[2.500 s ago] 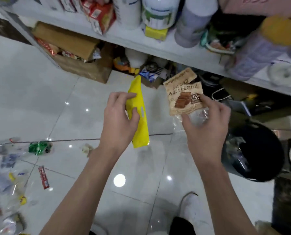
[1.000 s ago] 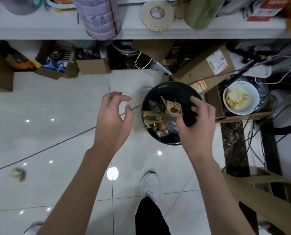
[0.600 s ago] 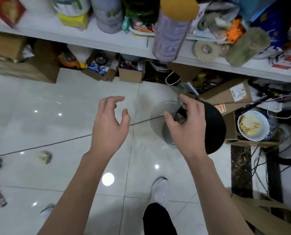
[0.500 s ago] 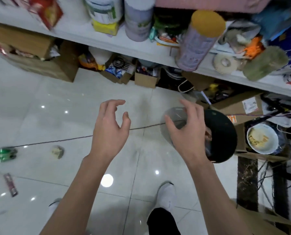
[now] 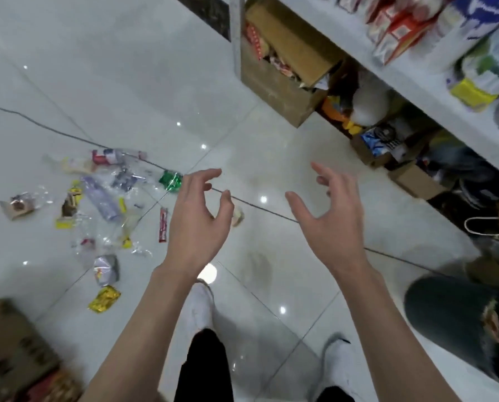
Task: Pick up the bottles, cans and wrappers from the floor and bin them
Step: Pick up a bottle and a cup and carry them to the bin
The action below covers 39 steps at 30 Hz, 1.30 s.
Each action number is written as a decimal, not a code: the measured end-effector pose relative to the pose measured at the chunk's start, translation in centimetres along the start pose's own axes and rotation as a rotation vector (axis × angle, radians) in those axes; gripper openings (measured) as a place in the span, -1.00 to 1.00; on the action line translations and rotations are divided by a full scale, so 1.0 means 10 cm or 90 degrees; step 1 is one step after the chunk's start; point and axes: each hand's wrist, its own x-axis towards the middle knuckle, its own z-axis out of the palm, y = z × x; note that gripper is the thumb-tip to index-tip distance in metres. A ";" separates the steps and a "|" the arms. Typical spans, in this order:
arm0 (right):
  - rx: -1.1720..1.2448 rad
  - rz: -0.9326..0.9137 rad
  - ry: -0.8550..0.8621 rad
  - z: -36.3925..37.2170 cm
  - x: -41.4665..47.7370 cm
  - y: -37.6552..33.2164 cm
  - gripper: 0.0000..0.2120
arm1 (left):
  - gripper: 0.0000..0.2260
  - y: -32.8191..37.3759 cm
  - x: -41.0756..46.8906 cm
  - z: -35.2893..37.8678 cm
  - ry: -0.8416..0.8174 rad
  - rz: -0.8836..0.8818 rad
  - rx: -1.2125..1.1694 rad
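Observation:
Litter lies scattered on the white tile floor at the left: a crushed green can [image 5: 170, 180], a red stick wrapper [image 5: 163, 224], a clear plastic bottle [image 5: 101, 202], a silver foil pouch [image 5: 106, 269], a yellow wrapper [image 5: 104, 299], a brown snack packet [image 5: 17, 205] and several clear wrappers. A crumpled pale scrap [image 5: 238, 215] sits just right of my left hand [image 5: 197, 221]. That hand and my right hand [image 5: 329, 219] hover above the floor, fingers loosely curled, holding nothing. The black bin [image 5: 460, 320] is at the lower right, partly cut off.
A white shelf unit [image 5: 411, 79] packed with cartons and containers runs along the upper right, with cardboard boxes [image 5: 283, 68] beneath it. Another cardboard box [image 5: 13, 352] stands at the lower left. My white shoes [image 5: 200, 307] are on the tiles below my hands.
The brown snack packet and clear wrapper went into the bin from my right hand. My view has swung left from the bin to the litter pile. Both hands are empty now.

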 end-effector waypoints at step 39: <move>0.047 -0.187 -0.302 6.51 1.20 0.96 -0.43 | -0.62 -6.01 1.39 -0.38 0.210 -0.151 0.159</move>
